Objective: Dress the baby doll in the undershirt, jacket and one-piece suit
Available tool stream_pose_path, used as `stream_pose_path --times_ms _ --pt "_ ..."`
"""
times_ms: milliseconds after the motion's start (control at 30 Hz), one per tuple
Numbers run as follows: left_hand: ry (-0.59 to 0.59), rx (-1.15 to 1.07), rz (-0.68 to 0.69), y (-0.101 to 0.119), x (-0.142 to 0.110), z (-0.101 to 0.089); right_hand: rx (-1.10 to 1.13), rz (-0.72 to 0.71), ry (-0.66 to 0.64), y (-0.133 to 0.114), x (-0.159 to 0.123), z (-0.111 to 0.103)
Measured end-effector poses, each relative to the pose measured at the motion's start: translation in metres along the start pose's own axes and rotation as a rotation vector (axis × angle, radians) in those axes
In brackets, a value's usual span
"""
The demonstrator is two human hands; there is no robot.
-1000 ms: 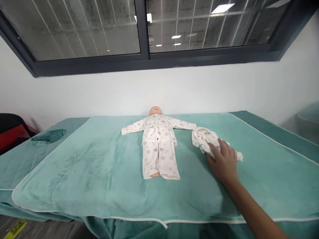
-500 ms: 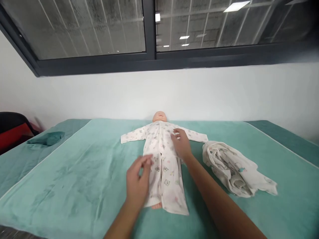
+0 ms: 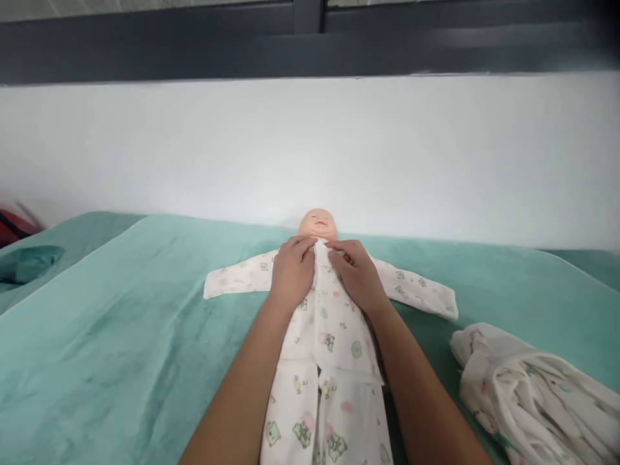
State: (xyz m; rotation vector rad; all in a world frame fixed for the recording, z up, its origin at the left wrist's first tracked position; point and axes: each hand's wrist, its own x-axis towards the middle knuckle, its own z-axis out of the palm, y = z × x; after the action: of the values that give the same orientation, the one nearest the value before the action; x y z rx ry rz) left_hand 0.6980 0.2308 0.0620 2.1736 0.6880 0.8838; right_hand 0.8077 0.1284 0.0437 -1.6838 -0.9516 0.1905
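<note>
A baby doll (image 3: 316,223) lies on its back, its head toward the wall. It wears a white printed baby shirt (image 3: 334,323) with the sleeves spread out to both sides, and matching white printed trousers (image 3: 293,413) below. My left hand (image 3: 293,271) rests on the upper chest, fingertips and thumb closed at the left side of the shirt's neckline. Opposite it, my right hand (image 3: 356,271) has its fingers bent at the right side of the neckline, pinching the cloth there. The fingertips of both hands nearly meet below the doll's chin.
A green cover (image 3: 121,336) spreads under the doll. To the right lies a crumpled white printed cloth (image 3: 533,387). The white wall (image 3: 310,142) and the dark window frame (image 3: 194,48) stand behind. At the far left is something red (image 3: 14,226).
Both hands have moved up the doll to the shirt's neckline, the left one from beside the trousers. My view has tilted down and come closer.
</note>
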Motion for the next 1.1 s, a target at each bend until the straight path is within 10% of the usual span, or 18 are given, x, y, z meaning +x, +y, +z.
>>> stream_pose_path --times_ms 1100 --pt "0.071 -0.037 -0.123 0.0034 -0.0051 0.0007 -0.063 0.039 -0.069 -0.0080 -0.0048 0.0036"
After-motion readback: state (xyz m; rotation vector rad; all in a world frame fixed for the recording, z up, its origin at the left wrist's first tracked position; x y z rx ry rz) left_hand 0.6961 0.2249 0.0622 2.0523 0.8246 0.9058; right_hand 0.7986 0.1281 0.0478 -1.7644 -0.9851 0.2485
